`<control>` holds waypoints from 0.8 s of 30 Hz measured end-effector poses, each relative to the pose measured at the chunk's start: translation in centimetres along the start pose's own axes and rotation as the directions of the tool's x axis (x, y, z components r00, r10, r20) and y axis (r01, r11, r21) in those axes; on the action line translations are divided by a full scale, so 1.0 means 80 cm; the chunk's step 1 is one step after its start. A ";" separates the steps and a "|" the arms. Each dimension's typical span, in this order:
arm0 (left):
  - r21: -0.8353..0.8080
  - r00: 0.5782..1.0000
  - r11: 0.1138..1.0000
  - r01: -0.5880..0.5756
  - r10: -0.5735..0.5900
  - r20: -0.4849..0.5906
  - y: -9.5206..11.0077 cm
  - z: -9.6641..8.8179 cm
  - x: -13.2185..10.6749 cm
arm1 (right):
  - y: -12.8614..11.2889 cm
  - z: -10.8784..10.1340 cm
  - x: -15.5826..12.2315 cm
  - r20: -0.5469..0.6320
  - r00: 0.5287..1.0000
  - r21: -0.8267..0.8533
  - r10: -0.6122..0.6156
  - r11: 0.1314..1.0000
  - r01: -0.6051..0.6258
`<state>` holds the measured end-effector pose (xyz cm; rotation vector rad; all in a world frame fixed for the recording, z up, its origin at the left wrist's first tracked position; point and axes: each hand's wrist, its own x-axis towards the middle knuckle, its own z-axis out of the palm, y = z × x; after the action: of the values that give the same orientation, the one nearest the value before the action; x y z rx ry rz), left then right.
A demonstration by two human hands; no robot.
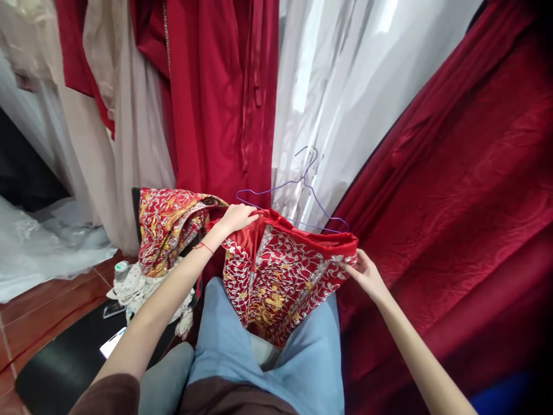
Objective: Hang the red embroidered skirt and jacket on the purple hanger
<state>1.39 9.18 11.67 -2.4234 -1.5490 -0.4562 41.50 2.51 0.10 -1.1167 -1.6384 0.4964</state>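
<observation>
Around the embroidered red garment (285, 288), many cloths are hanging. On its far side are a dark red drape (216, 104) and a white curtain (337, 69); a wide red fabric (453, 173) fills its right side. To its left, another embroidered cloth (166, 225) lies bunched by a black chair (56, 363), with a white lacy cloth (132, 291) and a phone (113, 310) near it.

The garment is spread over the thighs in blue trousers (228, 340), its lower part hanging between them. Just beyond its upper edge stands a purple wire hanger (305, 180), which takes the room there; I cannot tell whether it is fastened. Its right edge is near the red fabric, so the space on this side is narrow.

The left hand (237, 219) has its fingers closed over the red waistband (315, 242), left of the garment's middle. The right hand (366, 274) pinches the garment's right corner between thumb and fingers.
</observation>
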 end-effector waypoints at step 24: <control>-0.123 0.986 0.979 0.164 -0.158 0.060 -0.009 0.106 0.030 | -0.100 -0.019 0.004 0.712 0.694 -0.563 -0.108 0.504 0.655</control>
<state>2.82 14.51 4.71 -2.4291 -1.7981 -0.5446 39.47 -1.35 7.02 -1.1554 -2.7865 -0.3337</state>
